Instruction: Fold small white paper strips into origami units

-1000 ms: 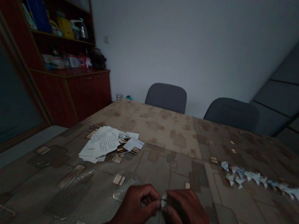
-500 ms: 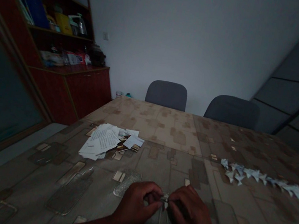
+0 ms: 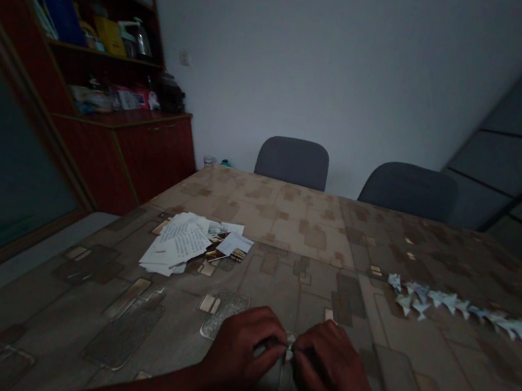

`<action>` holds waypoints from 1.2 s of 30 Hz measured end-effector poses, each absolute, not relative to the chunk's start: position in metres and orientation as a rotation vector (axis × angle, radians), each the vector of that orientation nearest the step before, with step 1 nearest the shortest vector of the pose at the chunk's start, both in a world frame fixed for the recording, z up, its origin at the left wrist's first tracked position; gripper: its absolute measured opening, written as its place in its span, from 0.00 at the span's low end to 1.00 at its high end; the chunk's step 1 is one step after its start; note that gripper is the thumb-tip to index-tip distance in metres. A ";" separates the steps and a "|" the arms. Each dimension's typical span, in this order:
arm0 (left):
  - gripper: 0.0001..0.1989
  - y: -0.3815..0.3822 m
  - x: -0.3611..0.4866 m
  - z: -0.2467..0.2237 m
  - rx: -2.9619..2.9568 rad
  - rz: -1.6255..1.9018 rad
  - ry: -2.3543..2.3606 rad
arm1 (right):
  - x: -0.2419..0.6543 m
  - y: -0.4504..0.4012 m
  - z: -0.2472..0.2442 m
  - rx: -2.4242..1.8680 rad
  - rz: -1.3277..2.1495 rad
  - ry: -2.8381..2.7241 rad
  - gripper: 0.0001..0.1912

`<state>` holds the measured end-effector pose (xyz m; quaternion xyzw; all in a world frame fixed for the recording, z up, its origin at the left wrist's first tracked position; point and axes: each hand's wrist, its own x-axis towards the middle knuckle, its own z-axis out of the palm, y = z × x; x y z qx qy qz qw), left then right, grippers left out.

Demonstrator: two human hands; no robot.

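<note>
Close to the table's near edge, a small piece of folded paper [image 3: 290, 349] is pinched between my two hands. My left hand [image 3: 242, 344] grips its left side between thumb and forefinger. On the other side, my right hand [image 3: 334, 367] pinches it the same way, the other fingers curled. Most of the paper is hidden by my fingertips, so its shape is unclear. A loose pile of printed paper sheets [image 3: 177, 247] lies ahead and to the left. Off to the right, several small folded paper pieces [image 3: 449, 303] with pointed ends lie in an uneven row.
The table [image 3: 275, 286] wears a brown patterned cover. Two grey chairs [image 3: 293, 161] stand at its far side against the wall. At left is a red-brown cabinet [image 3: 156, 157] with a kettle [image 3: 142, 42] and other items on its shelves.
My fingertips have shifted slightly around the folded paper, and less of it shows between them. The view has tilted a little; the paper pile and the row of folded pieces stay put.
</note>
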<state>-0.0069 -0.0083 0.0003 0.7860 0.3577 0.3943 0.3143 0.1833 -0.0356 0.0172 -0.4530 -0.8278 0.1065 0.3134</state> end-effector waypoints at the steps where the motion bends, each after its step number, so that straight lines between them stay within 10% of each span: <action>1: 0.06 -0.008 -0.006 0.000 2.050 1.046 0.950 | 0.183 -0.036 0.018 -1.196 0.275 -2.179 0.07; 36: 0.04 -0.012 -0.006 0.009 1.962 1.102 0.892 | 0.191 -0.032 0.022 -1.064 -0.034 -2.335 0.07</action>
